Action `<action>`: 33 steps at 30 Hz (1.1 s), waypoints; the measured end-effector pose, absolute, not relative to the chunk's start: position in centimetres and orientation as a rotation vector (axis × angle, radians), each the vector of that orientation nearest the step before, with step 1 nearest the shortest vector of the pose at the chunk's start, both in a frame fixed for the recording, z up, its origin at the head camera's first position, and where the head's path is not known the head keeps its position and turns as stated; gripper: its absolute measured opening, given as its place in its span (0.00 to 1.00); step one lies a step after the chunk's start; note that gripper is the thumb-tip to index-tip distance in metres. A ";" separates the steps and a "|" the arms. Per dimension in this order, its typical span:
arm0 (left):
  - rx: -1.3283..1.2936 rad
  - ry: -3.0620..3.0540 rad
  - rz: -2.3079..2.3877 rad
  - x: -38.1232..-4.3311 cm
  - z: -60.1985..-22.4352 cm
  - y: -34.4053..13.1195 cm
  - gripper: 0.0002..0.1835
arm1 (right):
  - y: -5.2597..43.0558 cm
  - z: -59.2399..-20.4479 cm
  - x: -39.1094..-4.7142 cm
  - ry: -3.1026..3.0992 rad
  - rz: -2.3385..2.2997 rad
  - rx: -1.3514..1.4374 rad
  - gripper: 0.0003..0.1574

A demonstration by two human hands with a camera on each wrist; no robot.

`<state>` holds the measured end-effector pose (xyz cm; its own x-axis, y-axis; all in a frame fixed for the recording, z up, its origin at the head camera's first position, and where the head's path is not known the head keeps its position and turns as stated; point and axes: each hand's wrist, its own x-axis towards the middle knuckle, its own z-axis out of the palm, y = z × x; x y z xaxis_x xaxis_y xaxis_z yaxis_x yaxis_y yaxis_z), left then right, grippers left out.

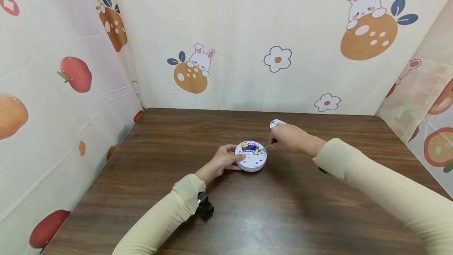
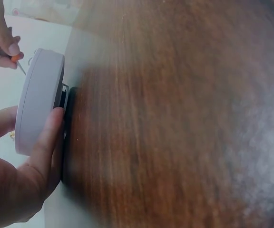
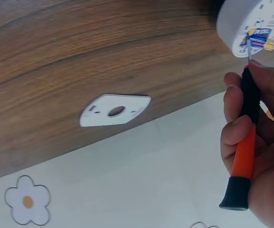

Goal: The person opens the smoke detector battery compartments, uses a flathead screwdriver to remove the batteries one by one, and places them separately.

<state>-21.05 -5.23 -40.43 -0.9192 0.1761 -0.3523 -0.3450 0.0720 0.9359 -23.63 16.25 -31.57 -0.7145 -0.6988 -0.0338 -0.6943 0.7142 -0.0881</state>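
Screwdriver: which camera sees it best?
The right wrist view: the screwdriver looks biggest there, orange-and-black handle and shaft both showing. Head view shows mostly its thin shaft; left wrist view, the shaft and some orange.

The head view is bright, with a pale shine on the tabletop (image 1: 262,215); the left wrist view looks hazy.

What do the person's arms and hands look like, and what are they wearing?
The left sleeve and right sleeve are long, plain and pale cream-yellow, with wider cuffs. A chunky black gadget sits at the left wrist. A small dark piece peeks from under the right cuff. The left grip and right grip wear no gloves.
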 end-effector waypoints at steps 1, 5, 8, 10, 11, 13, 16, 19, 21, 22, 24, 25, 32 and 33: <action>-0.167 1.979 1.911 -21.0 -40.4 -5.2 0.28 | 16.1 -31.5 -23.6 2.847 -0.101 -1.153 0.01; -0.163 1.968 1.937 -21.0 -40.2 -5.2 0.27 | 16.0 -31.4 -23.5 2.843 -0.129 -1.166 0.01; -0.159 1.962 1.953 -21.0 -40.3 -5.2 0.26 | 16.4 -32.0 -23.6 2.847 -0.211 -1.191 0.02; -0.163 1.958 1.957 -21.1 -40.3 -5.3 0.26 | 16.8 -32.7 -23.5 2.857 -0.307 -1.180 0.03; -0.162 1.963 1.954 -21.1 -40.4 -5.3 0.26 | 17.1 -33.1 -23.5 2.859 -0.367 -1.181 0.03; -0.165 1.972 1.945 -21.1 -40.4 -5.4 0.26 | 17.7 -34.1 -23.4 2.866 -0.500 -1.176 0.01; -0.176 1.983 1.931 -21.2 -40.3 -5.4 0.26 | 18.5 -35.6 -23.2 2.876 -0.697 -1.189 0.02; -0.192 1.981 1.926 -21.2 -40.3 -5.4 0.26 | 19.2 -37.0 -23.0 2.884 -0.866 -1.215 0.03; -0.183 1.980 1.929 -21.2 -40.4 -5.4 0.26 | 19.5 -37.9 -23.0 2.886 -0.951 -1.219 0.04; -0.179 1.977 1.931 -21.1 -40.4 -5.4 0.26 | 19.7 -38.2 -23.0 2.886 -0.989 -1.217 0.04; -0.170 1.970 1.940 -21.1 -40.5 -5.4 0.26 | 19.9 -38.8 -23.0 2.886 -1.050 -1.207 0.04; -0.165 1.969 1.942 -21.1 -40.5 -5.4 0.26 | 20.0 -39.1 -23.0 2.883 -1.075 -1.200 0.04; -0.144 1.963 1.940 -21.1 -40.6 -5.4 0.27 | 20.4 -39.9 -23.1 2.813 -1.227 -1.086 0.04; -0.142 1.965 1.934 -21.1 -40.5 -5.4 0.27 | 20.4 -40.0 -23.1 2.803 -1.240 -1.060 0.04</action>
<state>-21.07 -5.42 -40.51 -0.9231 0.1903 -0.3343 -0.3312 0.0487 0.9423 -23.10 20.42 -40.03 -0.7816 -0.5251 0.3366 -0.6023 0.4952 -0.6261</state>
